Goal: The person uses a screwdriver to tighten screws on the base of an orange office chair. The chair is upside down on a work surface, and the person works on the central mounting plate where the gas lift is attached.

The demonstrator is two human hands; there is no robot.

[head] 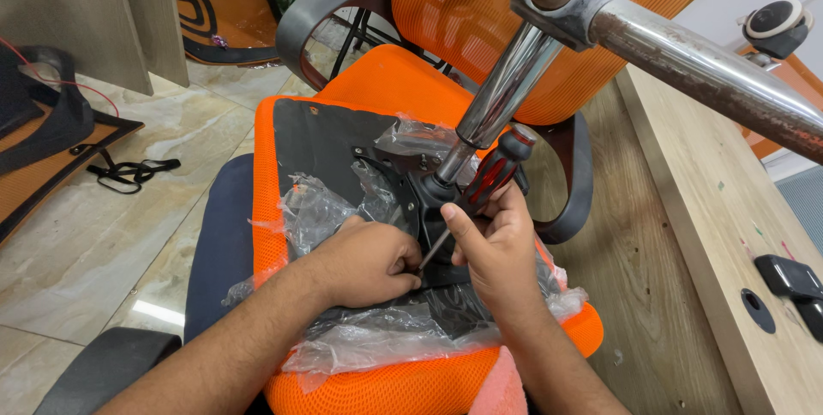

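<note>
Head view looks down on a screwdriver (480, 196) with a red and black handle, held slantwise: its long axis runs from the handle at upper right down to the tip at lower left, where the thin metal shaft meets the fingers of the left hand (364, 261). The right hand (493, 248) is wrapped around the lower part of the handle, thumb laid along it. The left hand is curled shut, knuckles up, its fingertips pinched at the screwdriver tip; what they pinch is too small to tell.

Both hands rest on the black underside plate (321, 136) of an upturned orange mesh chair seat (386, 381), where a black mounting mechanism (420, 196) sits bolted. Crumpled clear plastic wrap (377, 338) lies around and under the hands. A chrome gas-lift column (506, 93) rises from the mechanism up and to the right, joining a rusty chrome base leg (711, 68) that ends in a caster (776, 25).

Behind the seat stands an assembled orange mesh chair (446, 12) with grey armrests. A wooden desk (686, 235) runs along the right, and a marbled tile floor (111, 218) on the left.
</note>
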